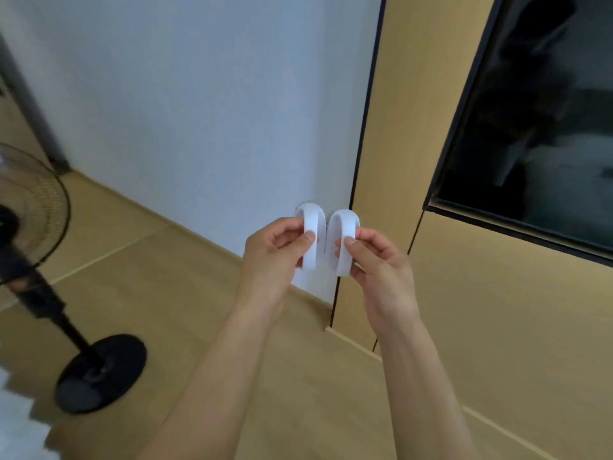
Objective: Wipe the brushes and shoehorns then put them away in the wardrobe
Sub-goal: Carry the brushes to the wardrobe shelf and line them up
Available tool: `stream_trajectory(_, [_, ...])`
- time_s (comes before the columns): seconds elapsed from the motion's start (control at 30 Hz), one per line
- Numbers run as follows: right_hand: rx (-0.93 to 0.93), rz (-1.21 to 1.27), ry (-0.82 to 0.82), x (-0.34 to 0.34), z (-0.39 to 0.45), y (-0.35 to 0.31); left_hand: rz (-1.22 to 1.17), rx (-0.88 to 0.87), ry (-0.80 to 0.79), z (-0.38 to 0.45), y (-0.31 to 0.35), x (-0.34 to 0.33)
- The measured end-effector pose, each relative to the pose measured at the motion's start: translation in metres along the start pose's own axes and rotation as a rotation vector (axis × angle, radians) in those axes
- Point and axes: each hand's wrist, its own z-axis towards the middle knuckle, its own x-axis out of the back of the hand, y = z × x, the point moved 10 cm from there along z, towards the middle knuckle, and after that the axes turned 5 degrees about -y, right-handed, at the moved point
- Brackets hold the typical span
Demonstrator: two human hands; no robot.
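Observation:
Two white brushes with looped handles are held side by side in front of me, almost touching. My left hand (275, 247) pinches the loop of the left brush (311, 239), thumb on its outer face. My right hand (374, 257) pinches the loop of the right brush (343, 245) the same way. Fine bristles show at the top of the left brush; the undersides are hidden. The wooden wardrobe (497, 327) stands to the right, with a dark glass panel (537, 121) in its upper part. No shoehorn is in view.
A black standing fan (49, 293) with a round base stands on the wooden floor at the left. A white wall (199, 111) runs behind the hands. Something white lies at the lower left corner.

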Motion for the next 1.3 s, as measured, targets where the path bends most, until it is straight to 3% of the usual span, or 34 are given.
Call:
stream_trajectory(0.23, [-0.036, 0.043, -0.266, -0.037, 0.123, 0.01, 0.006, -0.061, 0.224, 0.082, 0.015, 0.021])
stream_trajectory(0.57, [-0.087, 0.097, -0.473, -0.113, 0.222, 0.052, 0.073, -0.116, 0.418, 0.143, 0.01, 0.079])
stream_trajectory(1.3, [-0.058, 0.061, -0.507, -0.361, 0.435, 0.151, 0.043, -0.158, 0.432, 0.379, -0.015, 0.322])
